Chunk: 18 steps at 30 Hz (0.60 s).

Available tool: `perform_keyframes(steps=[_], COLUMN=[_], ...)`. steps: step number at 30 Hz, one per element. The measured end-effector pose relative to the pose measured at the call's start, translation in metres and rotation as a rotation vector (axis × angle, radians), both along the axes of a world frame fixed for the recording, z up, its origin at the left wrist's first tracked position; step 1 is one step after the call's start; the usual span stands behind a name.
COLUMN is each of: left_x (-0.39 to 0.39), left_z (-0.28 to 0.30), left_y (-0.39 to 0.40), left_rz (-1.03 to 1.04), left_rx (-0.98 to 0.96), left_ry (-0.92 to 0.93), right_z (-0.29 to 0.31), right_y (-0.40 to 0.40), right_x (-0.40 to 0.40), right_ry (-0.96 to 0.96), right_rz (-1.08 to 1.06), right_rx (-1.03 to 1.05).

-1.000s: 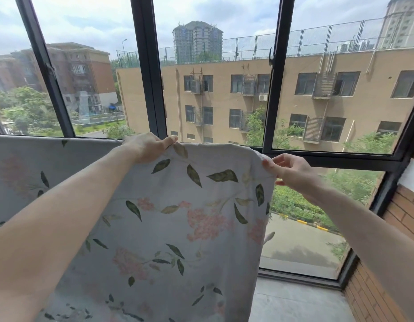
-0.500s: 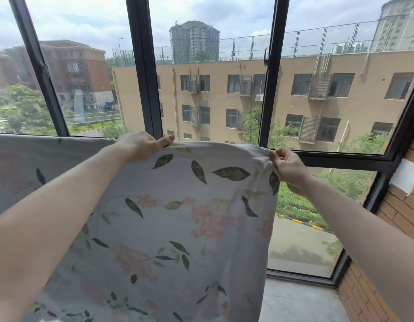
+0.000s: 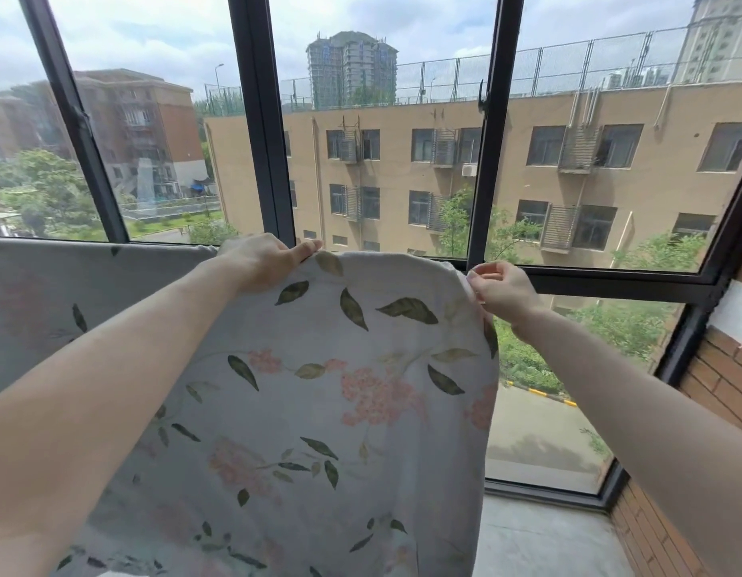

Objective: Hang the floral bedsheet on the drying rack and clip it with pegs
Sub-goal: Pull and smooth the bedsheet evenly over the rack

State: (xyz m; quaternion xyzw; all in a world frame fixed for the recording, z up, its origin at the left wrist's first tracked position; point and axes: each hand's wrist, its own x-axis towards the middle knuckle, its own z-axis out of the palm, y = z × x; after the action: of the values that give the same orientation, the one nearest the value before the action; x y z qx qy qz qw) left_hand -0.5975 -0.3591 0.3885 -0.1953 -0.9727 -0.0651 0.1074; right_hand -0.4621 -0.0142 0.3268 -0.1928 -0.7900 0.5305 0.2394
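At the middle of the frame the floral bedsheet (image 3: 319, 389) hangs from its top fold. Right hand (image 3: 502, 287) has slid up to the right corner and pinches it; left hand (image 3: 263, 260) grips the fold. The sheet looks flatter, nearly ready for pegs. The rack is probably hidden under it. Free room lies right, toward the window frame (image 3: 483, 181).

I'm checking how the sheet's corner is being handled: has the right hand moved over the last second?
Yes. The right hand has risen slightly against the window frame's horizontal bar, its fingers closing into a pinch on the floral bedsheet's corner.
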Motion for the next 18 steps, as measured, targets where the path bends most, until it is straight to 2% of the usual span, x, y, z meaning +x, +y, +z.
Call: perform_keyframes(steps=[2, 4, 7, 11, 14, 18], left_x=[-0.001, -0.002, -0.001, 0.006, 0.009, 0.017], left_z=[0.000, -0.001, -0.002, -0.003, -0.008, -0.014], left_y=[0.000, 0.002, 0.006, 0.006, 0.002, -0.001], left_rz=[0.008, 0.016, 0.020, 0.018, 0.001, -0.068], left_rx=[0.011, 0.011, 0.021, 0.030, 0.059, 0.152], left_ry=[0.009, 0.012, 0.007, 0.029, 0.044, 0.067], right_z=[0.007, 0.007, -0.002, -0.010, -0.014, -0.010], right_y=[-0.010, -0.027, -0.050, -0.054, -0.064, -0.100], right_x=[0.010, 0.021, 0.029, 0.032, 0.039, 0.040], right_ry=[0.220, 0.308, 0.187, 0.076, 0.194, 0.344], right_rz=[-0.071, 0.025, 0.156, 0.135, 0.049, 0.058], right_rx=[0.080, 0.203, 0.424, 0.395, 0.452, 0.672])
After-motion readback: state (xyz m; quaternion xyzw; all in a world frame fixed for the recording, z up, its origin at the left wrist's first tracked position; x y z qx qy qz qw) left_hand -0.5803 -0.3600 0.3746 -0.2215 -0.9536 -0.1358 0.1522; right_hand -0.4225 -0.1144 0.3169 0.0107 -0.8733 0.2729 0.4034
